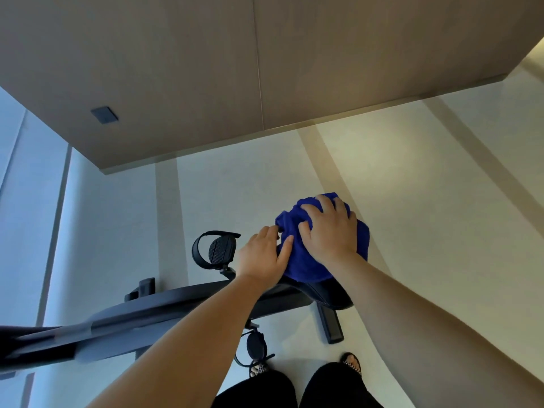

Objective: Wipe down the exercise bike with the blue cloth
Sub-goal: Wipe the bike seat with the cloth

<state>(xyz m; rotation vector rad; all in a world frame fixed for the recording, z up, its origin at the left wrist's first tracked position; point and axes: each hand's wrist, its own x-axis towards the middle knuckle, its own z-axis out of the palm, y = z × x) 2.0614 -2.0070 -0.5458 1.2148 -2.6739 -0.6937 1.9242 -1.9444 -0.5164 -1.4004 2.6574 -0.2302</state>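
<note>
Far to the left of my hands, the long frame of the dark grey metal exercise bike (pixel 147 313) runs across below my left forearm. Just left of my left hand (pixel 262 256), and beyond the frame, is a black ribbed pedal with a loop strap (pixel 219 248). A second black strapped pedal (pixel 255 346) hangs under my left forearm, on my side of the frame.

My left hand is at the left edge of the bunched blue terry cloth (pixel 297 260). Its thumb lies on the fabric and its fingers curl over the edge, so it pinches the cloth. My right hand (pixel 329 229) is just beside it, the two nearly touching. It sits on top of the cloth with its fingers spread and dug into the folds, gripping the cloth.

The cloth is heaped over the black padded saddle (pixel 332 295), which shows only under my right wrist. Beneath that, a dark flat bar-shaped foot (pixel 331 325) rests on the pale floor with tan stripes (pixel 412 172), which stretches away to the right of both hands.
</note>
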